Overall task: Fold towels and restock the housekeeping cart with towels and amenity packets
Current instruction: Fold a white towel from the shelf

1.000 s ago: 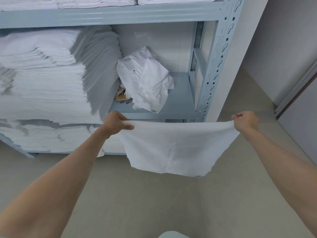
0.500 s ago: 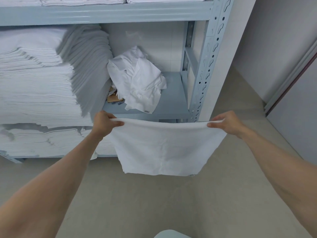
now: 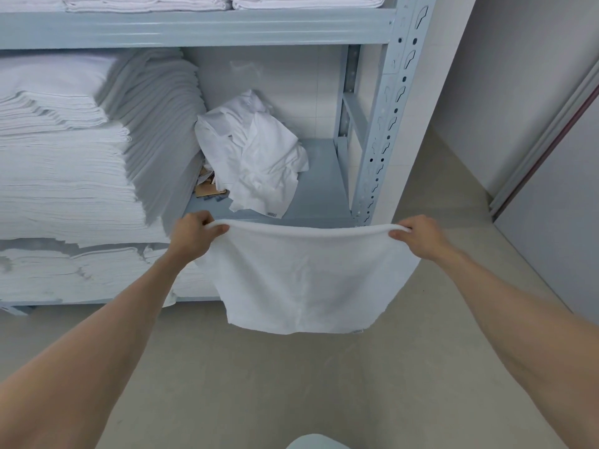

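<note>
A white towel (image 3: pixel 308 280) hangs doubled over in front of me, its folded top edge stretched between both hands. My left hand (image 3: pixel 191 236) grips the top left corner with fingers curled round the fold. My right hand (image 3: pixel 421 236) pinches the top right corner. The towel's lower edge hangs free above the floor, in front of the shelf's front edge.
A grey metal shelving rack (image 3: pixel 385 102) stands ahead. Tall stacks of folded white towels (image 3: pixel 68 163) fill its left side. A crumpled white cloth (image 3: pixel 256 163) and cardboard scraps (image 3: pixel 207 189) lie on the middle shelf. A wall and door frame (image 3: pixel 544 147) are on the right; beige floor (image 3: pixel 291 384) lies below.
My hands have moved slightly closer together, so the towel's top edge sags less tautly. The right hand's grip shifted to a pinch at the corner. The towel still hangs between both hands.
</note>
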